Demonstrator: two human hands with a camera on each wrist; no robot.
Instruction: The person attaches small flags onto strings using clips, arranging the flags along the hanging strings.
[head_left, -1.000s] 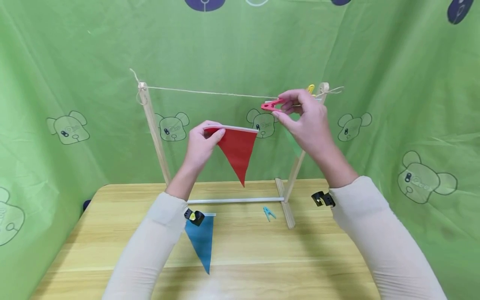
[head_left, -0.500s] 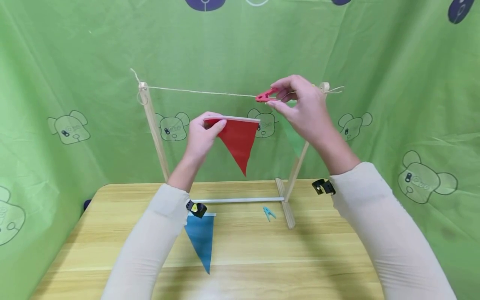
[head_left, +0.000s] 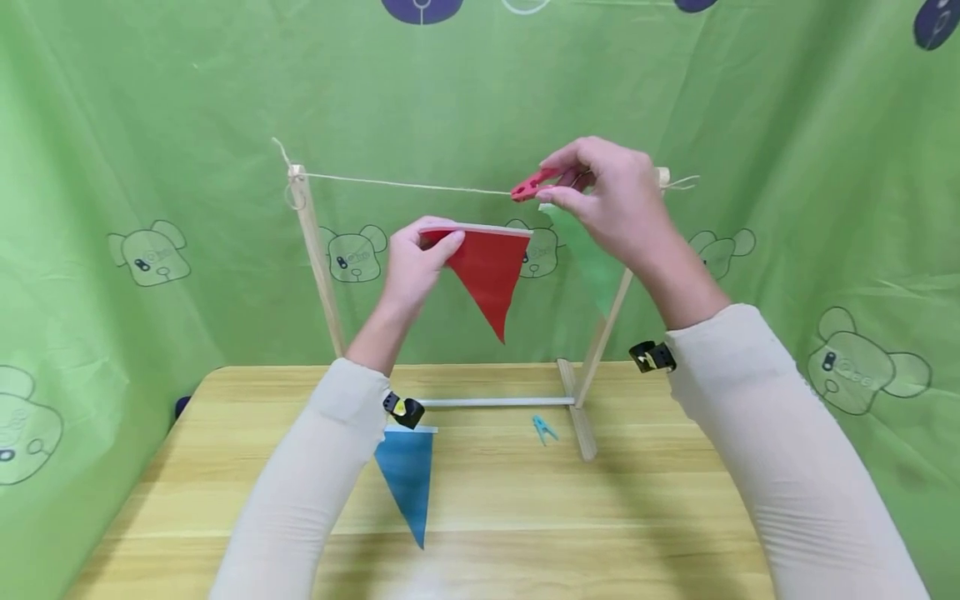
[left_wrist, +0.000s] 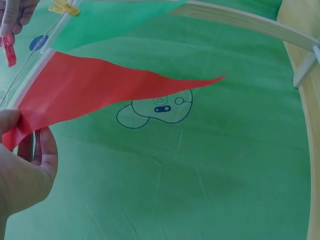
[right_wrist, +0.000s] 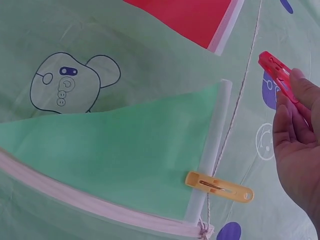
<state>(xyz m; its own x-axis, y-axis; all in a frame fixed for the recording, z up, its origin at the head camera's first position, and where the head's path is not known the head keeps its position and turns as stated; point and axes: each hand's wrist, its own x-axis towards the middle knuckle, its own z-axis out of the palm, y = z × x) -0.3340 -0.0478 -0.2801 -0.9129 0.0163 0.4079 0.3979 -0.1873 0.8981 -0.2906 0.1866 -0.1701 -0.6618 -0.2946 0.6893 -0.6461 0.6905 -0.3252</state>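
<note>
Pinching the left top corner of the red pennant [head_left: 491,271], the left hand [head_left: 418,262] has its thumb on the near face and bent fingers behind; this leaves the tip hanging free. Pennant: below the string [head_left: 405,184], apart from it. Right hand [head_left: 618,192]: thumb and fingers bent round the handle end of the red clip [head_left: 528,185], leaving its nose uncovered, pointing left near the string. Green pennant [head_left: 588,258]: far right, hung by the yellow clip [right_wrist: 220,186]. Blue pennant [head_left: 408,479] and blue clip [head_left: 543,429]: on the table [head_left: 540,508], unheld.
</note>
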